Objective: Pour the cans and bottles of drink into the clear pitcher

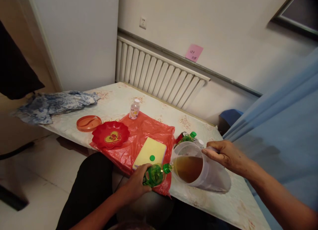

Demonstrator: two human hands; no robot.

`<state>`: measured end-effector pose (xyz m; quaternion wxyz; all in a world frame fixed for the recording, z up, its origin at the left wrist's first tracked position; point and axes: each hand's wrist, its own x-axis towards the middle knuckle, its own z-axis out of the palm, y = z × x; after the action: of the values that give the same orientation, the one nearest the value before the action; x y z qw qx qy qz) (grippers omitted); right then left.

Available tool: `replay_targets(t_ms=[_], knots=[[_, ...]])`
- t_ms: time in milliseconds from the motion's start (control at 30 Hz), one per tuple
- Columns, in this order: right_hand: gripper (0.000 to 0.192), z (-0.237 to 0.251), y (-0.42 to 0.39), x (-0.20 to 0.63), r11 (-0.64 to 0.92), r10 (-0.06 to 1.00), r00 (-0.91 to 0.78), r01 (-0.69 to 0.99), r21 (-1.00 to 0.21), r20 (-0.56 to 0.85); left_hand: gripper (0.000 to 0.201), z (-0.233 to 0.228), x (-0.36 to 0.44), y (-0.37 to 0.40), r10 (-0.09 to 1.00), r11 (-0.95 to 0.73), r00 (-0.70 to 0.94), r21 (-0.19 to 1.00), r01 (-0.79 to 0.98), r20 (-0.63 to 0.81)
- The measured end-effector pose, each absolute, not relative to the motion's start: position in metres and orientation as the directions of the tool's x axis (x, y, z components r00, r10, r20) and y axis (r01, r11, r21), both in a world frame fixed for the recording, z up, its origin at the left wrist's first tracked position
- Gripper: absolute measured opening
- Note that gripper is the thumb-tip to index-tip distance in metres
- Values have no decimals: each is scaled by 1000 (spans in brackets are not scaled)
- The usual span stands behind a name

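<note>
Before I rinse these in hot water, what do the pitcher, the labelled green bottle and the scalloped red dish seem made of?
Pitcher: probably rigid plastic, smooth; its wall looks hazy and translucent.
Labelled green bottle: likely clear-tinted plastic, glossy; light glints through it.
Scalloped red dish: perhaps moulded plastic, with even colour and slight sheen, though coated metal is possible.

Wall point(223, 28): moderately lit, diffuse.
Framed picture point(301, 13): soft shadow at lower left.
Blue curtain point(280, 130): soft-edged shadow.
Red plastic sheet point(139, 132): glossy highlights along creases.
Green bottle point(155, 176): small bright glints.
Margins: wide-angle stretch, softened detail.
</note>
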<state>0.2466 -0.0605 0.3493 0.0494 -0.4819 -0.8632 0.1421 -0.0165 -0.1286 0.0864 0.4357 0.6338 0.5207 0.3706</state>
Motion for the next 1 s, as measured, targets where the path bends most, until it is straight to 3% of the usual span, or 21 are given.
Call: replay_targets(t_ms=[1000], knots=[[49, 351, -62, 241, 527, 824, -563, 803, -279, -61, 76, 88, -18, -132, 985, -67, 175, 932, 355, 4]])
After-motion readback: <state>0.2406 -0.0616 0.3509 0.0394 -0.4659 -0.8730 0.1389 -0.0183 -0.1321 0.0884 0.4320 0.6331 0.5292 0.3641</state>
